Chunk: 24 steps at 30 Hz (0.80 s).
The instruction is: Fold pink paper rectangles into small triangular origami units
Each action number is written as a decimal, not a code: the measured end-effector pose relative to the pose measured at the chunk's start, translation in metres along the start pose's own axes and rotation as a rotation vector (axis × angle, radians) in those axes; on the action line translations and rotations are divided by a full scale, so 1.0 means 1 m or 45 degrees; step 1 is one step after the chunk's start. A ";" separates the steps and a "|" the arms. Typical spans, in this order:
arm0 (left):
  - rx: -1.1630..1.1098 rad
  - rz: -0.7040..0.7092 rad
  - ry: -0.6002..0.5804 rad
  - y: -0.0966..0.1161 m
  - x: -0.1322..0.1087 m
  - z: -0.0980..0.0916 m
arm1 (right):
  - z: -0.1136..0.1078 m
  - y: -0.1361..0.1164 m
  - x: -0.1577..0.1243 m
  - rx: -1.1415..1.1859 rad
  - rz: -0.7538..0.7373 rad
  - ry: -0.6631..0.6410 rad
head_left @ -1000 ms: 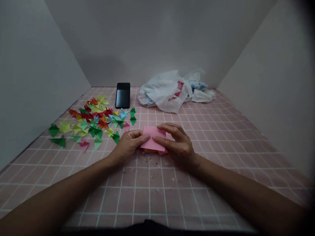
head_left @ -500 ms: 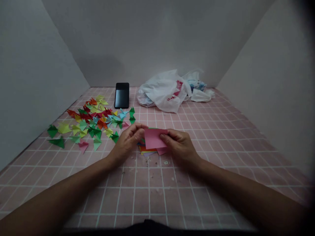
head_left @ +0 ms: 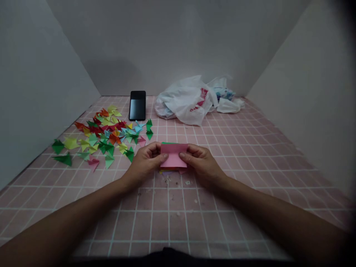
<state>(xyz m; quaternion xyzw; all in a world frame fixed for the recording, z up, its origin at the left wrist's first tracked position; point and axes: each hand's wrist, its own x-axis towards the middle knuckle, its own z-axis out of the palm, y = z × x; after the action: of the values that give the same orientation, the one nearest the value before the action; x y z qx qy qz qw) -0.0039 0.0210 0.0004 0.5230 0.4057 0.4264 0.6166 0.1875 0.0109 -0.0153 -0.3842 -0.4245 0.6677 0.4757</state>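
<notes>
Nearby, origami pieces [head_left: 104, 137] lie beside the left hand [head_left: 146, 161].

Left hand [head_left: 145, 162] and right hand [head_left: 201, 163] face each other, both in a closed pinch, fingers curled; left forearm [head_left: 69, 218] and right forearm [head_left: 267, 215] angle inward.

Pink is seen on the paper sheet [head_left: 174, 155], with a green edge behind it. The desk [head_left: 172, 226] is patterned with a white grid on pale pink. Green, yellow, red, orange and sky-blue mark the folded paper pieces [head_left: 104, 135]; red print is borne by the white plastic bag [head_left: 185, 104].
</notes>
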 end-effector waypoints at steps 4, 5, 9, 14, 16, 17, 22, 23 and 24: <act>-0.037 0.008 0.025 0.000 0.002 0.000 | -0.002 0.002 0.000 0.000 0.010 -0.020; -0.044 0.005 0.029 0.000 0.002 0.000 | -0.002 0.002 0.000 -0.004 0.012 -0.025; 0.023 0.011 0.049 0.003 0.000 0.000 | -0.003 0.001 0.000 -0.059 -0.008 -0.055; 0.155 0.040 -0.032 0.004 -0.002 0.001 | -0.003 -0.002 -0.001 -0.192 -0.151 -0.027; 0.068 0.022 -0.070 0.002 -0.002 0.002 | -0.002 -0.003 -0.002 -0.185 -0.188 0.050; 0.044 0.001 -0.087 0.001 -0.002 0.002 | -0.002 -0.003 -0.002 -0.160 -0.196 0.086; 0.106 0.020 -0.005 0.002 0.001 0.000 | 0.002 -0.003 -0.002 -0.082 -0.016 0.008; 0.132 0.049 0.020 0.003 0.001 -0.001 | 0.003 -0.003 -0.002 -0.087 0.010 -0.031; 0.172 0.066 0.037 0.005 0.001 -0.001 | 0.003 -0.003 -0.003 -0.088 0.008 -0.056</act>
<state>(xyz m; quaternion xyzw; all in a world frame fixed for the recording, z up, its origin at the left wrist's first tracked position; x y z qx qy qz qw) -0.0053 0.0228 0.0049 0.5676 0.4286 0.4213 0.5627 0.1859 0.0083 -0.0111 -0.3869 -0.4563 0.6625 0.4508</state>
